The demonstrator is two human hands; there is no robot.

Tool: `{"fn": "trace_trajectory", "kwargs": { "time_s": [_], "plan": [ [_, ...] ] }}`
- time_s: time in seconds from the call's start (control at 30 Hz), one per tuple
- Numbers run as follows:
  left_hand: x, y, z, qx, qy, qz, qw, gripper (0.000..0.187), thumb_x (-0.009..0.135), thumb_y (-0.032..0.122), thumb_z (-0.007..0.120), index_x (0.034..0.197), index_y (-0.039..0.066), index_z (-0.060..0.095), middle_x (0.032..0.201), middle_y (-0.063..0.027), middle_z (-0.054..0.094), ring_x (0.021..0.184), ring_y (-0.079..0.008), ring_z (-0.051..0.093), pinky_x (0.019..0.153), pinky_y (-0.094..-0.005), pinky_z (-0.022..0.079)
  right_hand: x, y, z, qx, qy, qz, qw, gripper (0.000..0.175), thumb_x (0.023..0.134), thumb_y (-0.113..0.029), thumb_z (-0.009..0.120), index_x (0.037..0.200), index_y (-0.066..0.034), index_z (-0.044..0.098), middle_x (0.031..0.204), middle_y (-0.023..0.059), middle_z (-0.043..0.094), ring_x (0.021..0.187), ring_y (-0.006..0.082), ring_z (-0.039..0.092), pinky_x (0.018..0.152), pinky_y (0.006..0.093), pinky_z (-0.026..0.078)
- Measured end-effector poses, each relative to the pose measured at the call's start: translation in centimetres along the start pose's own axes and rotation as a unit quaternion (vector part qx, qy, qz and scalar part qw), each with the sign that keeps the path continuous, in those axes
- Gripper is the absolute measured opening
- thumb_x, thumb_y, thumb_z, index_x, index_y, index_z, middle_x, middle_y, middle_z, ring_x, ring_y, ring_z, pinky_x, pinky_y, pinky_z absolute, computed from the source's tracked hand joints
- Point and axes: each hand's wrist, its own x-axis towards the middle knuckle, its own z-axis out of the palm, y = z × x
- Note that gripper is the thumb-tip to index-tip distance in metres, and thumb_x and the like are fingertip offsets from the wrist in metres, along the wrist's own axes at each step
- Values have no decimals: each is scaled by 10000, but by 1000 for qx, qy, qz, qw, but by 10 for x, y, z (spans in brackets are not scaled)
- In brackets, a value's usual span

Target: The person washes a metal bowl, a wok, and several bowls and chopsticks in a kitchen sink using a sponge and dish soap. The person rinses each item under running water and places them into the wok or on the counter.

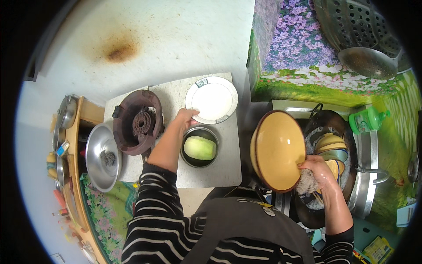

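Observation:
My left hand [187,117] grips the near-left rim of a white plate [212,99] with a patterned border, above a speckled countertop. Just below this plate, a peeled pale-green vegetable [200,148] lies in a round metal pot [215,133]. On the right, my wet right hand [316,168] pinches the rim of a large yellow enamel basin [277,148] with a dark brown edge. A greyish cloth [307,182] is bunched under the same hand. The basin is tilted, its inside facing me. Behind my right hand, bowls [330,144] rest in a sudsy wok [324,117].
A rusty gas burner [141,122] and a metal basin [99,171] with a scouring pad [107,158] stand left. A faucet [376,171] and green soap bottle [367,120] are at the right. A strainer [359,23] and ladle [368,62] hang upper right.

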Motion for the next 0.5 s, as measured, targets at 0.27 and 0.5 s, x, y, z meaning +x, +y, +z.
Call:
{"fn": "trace_trajectory", "kwargs": {
  "time_s": [0.27, 0.5],
  "plan": [
    [-79, 70, -30, -234, -25, 147, 961, 363, 751, -54, 616, 1098, -50, 510, 1039, -144, 597, 889, -250, 633, 700, -298, 591, 71, -8, 40, -289, -34, 37, 956, 237, 716, -159, 616, 651, 68, 594, 585, 144, 558, 534, 199, 547, 502, 353, 432],
    [-162, 110, -77, -330, -77, 205, 918, 320, 781, -79, 545, 1080, -132, 445, 1040, -224, 560, 945, -325, 603, 860, -369, 546, 203, -39, 132, -427, 39, -132, 894, 337, 714, -257, 561, 857, 29, 667, 850, 243, 642, 843, 364, 636, 725, 402, 498]
  ]
}}
